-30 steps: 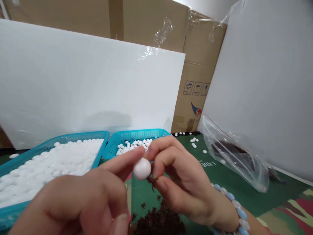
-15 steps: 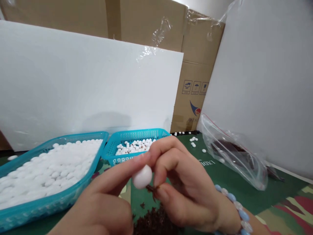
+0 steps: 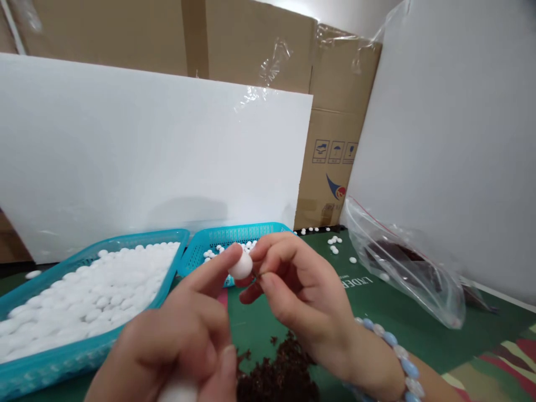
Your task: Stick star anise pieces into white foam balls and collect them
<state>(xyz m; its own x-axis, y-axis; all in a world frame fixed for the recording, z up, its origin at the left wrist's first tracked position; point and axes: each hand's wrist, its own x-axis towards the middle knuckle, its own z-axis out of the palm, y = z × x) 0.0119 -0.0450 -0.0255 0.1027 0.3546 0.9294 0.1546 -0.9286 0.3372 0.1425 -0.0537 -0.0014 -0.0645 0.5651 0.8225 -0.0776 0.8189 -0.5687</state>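
A small white ball is held up between the hands, in front of the far basket. My left hand presses its index fingertip against the ball's upper left side. Its other fingers are curled, and a second white ball shows blurred under them at the bottom edge. Thumb and fingers of my right hand pinch a tiny dark brown shred at the first ball's lower right; the fingertips partly hide it. Below the hands lies a pile of dark brown shreds.
A blue basket full of white balls stands at left. Behind the hands, a smaller blue basket holds more. Loose white balls and a clear zip bag with brown material lie at right. White board and cardboard stand behind.
Both hands and the white ball have moved up and away from me. My left hand's lower fingers now show a second white ball. More of the brown pile shows.
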